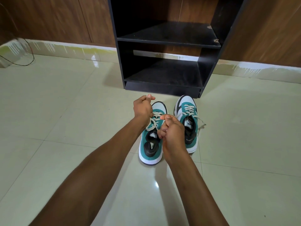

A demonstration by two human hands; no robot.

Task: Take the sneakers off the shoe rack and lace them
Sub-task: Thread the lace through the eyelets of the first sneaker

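Observation:
Two teal, white and black sneakers stand side by side on the tiled floor, toes pointing at the rack. Over the left sneaker point(150, 149) my left hand point(143, 108) is closed on a cream lace end point(150, 125), pulled up and to the left. My right hand point(171, 132) is a fist above the same shoe's opening, pinching the other lace end, which is mostly hidden. The right sneaker point(187, 121) is laced, with a loose lace end point(202, 123) trailing onto the floor.
A black shoe rack point(167, 41) with bare shelves stands straight ahead against a wood-panelled wall point(48, 18). A thin cable point(29, 51) loops on the floor at the far left. Glossy pale tiles point(65, 111) spread all around.

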